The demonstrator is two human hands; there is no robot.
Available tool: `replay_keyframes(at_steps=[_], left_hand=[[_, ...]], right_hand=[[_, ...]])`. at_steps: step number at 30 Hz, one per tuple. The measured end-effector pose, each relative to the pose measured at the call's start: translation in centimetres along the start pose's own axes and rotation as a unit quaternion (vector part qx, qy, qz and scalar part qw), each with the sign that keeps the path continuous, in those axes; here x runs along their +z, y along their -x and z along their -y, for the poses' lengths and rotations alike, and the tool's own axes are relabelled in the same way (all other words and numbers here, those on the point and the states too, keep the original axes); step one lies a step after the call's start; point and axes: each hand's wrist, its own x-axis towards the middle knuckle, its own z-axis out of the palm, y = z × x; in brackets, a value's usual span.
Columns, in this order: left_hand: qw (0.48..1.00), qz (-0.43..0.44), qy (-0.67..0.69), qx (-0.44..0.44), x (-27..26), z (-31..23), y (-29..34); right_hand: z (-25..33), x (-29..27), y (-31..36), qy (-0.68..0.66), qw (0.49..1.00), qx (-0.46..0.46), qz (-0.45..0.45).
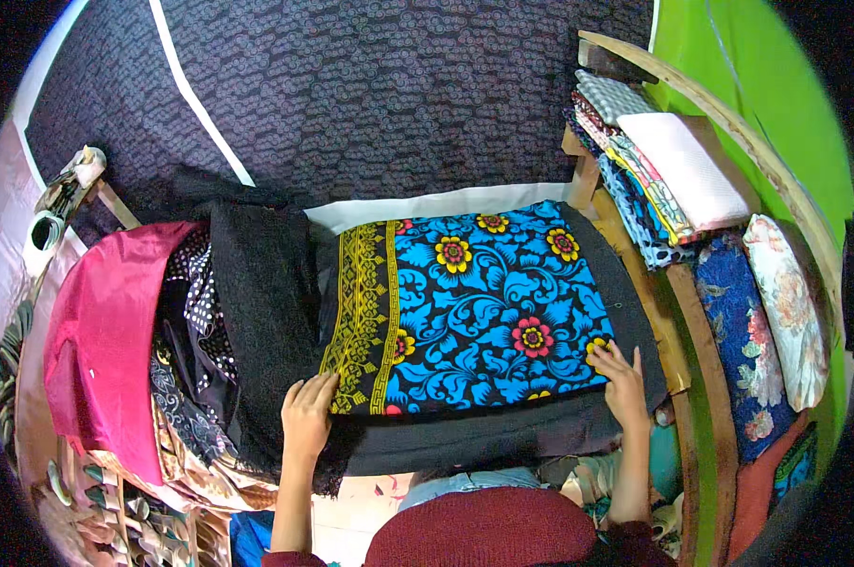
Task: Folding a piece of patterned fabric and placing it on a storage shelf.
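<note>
A folded batik cloth (488, 302), black with blue leaves, red and yellow flowers and a yellow patterned border, lies flat in front of me on a black cloth (502, 437). At its near left corner rests my left hand (309, 414), palm down, fingers forward and close together on the border's edge. My right hand (623, 386) lies at the near right corner, its fingers spread over a yellow flower and the black margin. Neither hand appears to grip the cloth.
Left of the batik lie a dark fringed cloth (266, 321) and shiny pink fabric (115, 331). Folded fabrics (687, 170) are stacked at the far right, by a wooden rail (729, 109) and a green wall (786, 85). Shoes (134, 515) fill racks at lower left.
</note>
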Motion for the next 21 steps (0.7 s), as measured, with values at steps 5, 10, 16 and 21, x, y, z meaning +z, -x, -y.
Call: replay_keyframes(at_steps=[5,10,16,21], left_hand=[[1.0,-0.016,0.007,0.015,-4.7,-1.6,2.1],[0.978,0.13,0.147,-0.067,-7.8,-1.6,6.0],[0.922,0.204,0.309,-0.116,-11.9,-0.4,6.3],[0.917,-0.033,0.342,-0.203,-8.6,0.9,6.7]], right_hand=[[2.4,-5.7,2.6,-0.08,0.996,0.031,-0.011],[3.6,-9.2,5.5,-0.129,0.984,0.064,0.102],[2.2,-11.0,8.0,-0.118,0.986,0.09,0.077],[3.6,-10.0,6.2,-0.153,0.966,0.187,-0.093]])
